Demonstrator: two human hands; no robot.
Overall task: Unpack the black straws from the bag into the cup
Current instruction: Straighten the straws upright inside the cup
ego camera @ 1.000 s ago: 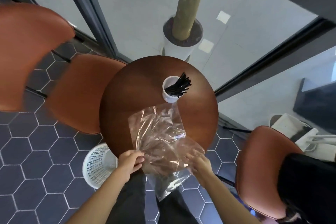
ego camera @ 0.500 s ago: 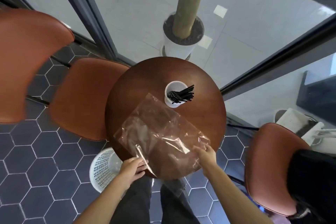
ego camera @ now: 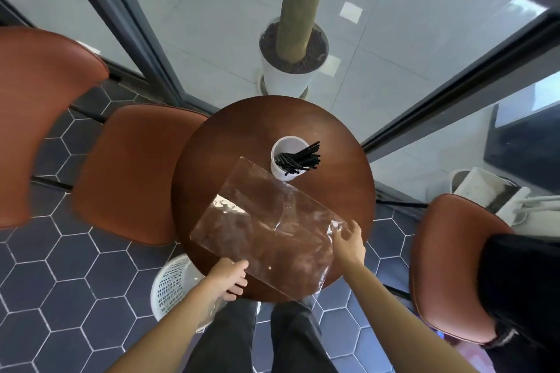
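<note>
A white cup stands on the round brown table and holds a bundle of black straws that lean to the right. A clear plastic bag lies spread flat on the table in front of the cup; I see no straws in it. My left hand pinches the bag's near left edge. My right hand grips the bag's right corner.
A white mesh basket sits on the tiled floor under the table's near left edge. Brown chairs stand to the left and right. A white planter with a trunk is behind the table, beyond the glass.
The crumpled bag has been turned and pulled out flat across the table. My right hand moved right along the bag's edge; my left hand stayed at the near edge.
</note>
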